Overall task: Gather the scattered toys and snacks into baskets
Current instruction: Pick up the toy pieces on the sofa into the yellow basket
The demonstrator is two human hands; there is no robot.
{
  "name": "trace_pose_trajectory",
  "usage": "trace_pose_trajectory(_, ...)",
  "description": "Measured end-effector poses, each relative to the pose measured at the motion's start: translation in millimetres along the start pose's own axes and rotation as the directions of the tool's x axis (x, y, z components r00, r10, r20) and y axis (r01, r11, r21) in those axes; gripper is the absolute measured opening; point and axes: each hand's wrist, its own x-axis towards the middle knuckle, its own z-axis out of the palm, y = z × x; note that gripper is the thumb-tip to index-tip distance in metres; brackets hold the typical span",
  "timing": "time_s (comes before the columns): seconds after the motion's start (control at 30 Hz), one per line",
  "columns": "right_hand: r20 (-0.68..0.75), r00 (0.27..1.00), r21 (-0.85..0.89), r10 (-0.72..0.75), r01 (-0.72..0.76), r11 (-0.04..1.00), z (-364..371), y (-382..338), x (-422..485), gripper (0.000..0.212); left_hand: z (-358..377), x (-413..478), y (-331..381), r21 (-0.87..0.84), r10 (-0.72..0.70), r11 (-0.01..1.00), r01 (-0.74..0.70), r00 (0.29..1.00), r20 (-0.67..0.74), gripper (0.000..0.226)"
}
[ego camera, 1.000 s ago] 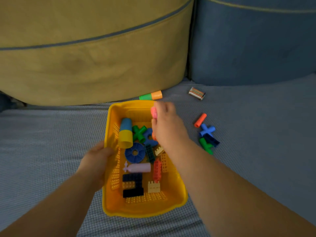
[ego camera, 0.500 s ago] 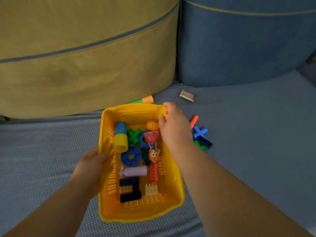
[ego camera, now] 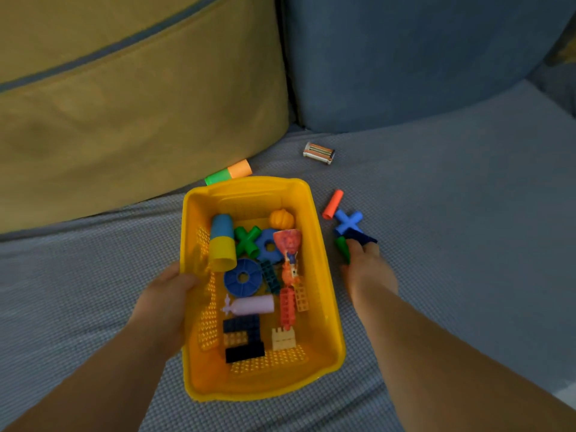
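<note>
A yellow plastic basket (ego camera: 324, 313) sits on the grey sofa seat, filled with several toys: bricks, a blue disc, a green cross, a blue-and-yellow tube, an orange pumpkin. My left hand (ego camera: 165, 304) grips its left rim. To the right of the basket my right hand (ego camera: 366, 269) rests on a small pile of toys, fingers touching a green piece (ego camera: 342, 247) and a dark blue brick (ego camera: 361, 236); whether it grips them is unclear. Just beyond lie a blue cross (ego camera: 348, 221) and an orange-red tube (ego camera: 333, 204).
A green-and-orange tube (ego camera: 229, 172) lies behind the basket against the yellow cushion (ego camera: 124, 104). A small striped snack packet (ego camera: 319, 152) lies near the blue cushion (ego camera: 420, 57). The grey seat stretches out to the right and left.
My right hand dropped a pink and orange toy into the basket, then moved out over the right rim down to the toy pile. The left hand kept its hold.
</note>
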Motion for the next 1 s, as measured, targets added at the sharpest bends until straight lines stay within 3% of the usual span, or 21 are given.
trace_pose_trajectory(0.13, 0.100, 0.994, 0.087, 0.035, -0.043, 0.995, 10, 1, 6, 0.054, 1, 3, -1, -0.003, 0.004, 1.000, -0.004, 1.000, -0.003, 0.021)
trace_pose_trajectory(0.23, 0.133, 0.988, 0.245, 0.080, -0.111, 0.963, 7, 5, 1, 0.056, 2, 3, 0, -0.018, 0.002, 1.000, -0.002, 1.000, -0.003, 0.022)
trace_pose_trajectory(0.3, 0.024, 0.996, 0.414, 0.081, -0.084, 0.906, -10, 3, -3, 0.052, 3, 0, 1, -0.035, -0.002, 0.999, 0.002, 1.000, -0.013, 0.023)
trace_pose_trajectory(0.4, -0.306, 0.952, 0.567, 0.030, 0.157, 0.808, -52, -21, -6, 0.049, 7, -5, 2, -0.033, 0.004, 0.999, -0.004, 1.000, -0.008, 0.022)
trace_pose_trajectory(0.5, -0.494, 0.834, 0.410, -0.247, 0.474, 0.779, -82, -64, -16, 0.053, 12, -10, 2, -0.033, 0.012, 0.999, -0.012, 1.000, 0.017, 0.022)
trace_pose_trajectory(0.6, -0.355, 0.731, 0.048, -0.582, 0.636, 0.770, -80, -99, -22, 0.055, 15, -14, 5, -0.027, 0.018, 1.000, -0.017, 0.999, 0.032, 0.023)
trace_pose_trajectory(0.7, -0.080, 0.791, -0.078, -0.606, 0.601, 0.795, -63, -113, -14, 0.063, 17, -18, 7, -0.008, 0.033, 0.999, -0.033, 0.998, 0.047, 0.021)
trace_pose_trajectory(0.8, 0.061, 0.832, -0.144, -0.552, 0.554, 0.820, -57, -118, -9, 0.065, 14, -20, 6, 0.006, 0.042, 0.999, -0.042, 0.997, 0.064, 0.023)
trace_pose_trajectory(0.93, 0.042, 0.827, -0.133, -0.561, 0.561, 0.817, -62, -123, -10, 0.065, 8, -15, 4, 0.025, 0.029, 0.999, -0.031, 0.996, 0.087, 0.027)
trace_pose_trajectory(1.0, -0.135, 0.788, -0.042, -0.601, 0.601, 0.798, -67, -122, -10, 0.052, 6, -14, 5, -0.001, 0.014, 1.000, -0.014, 0.998, 0.065, 0.025)
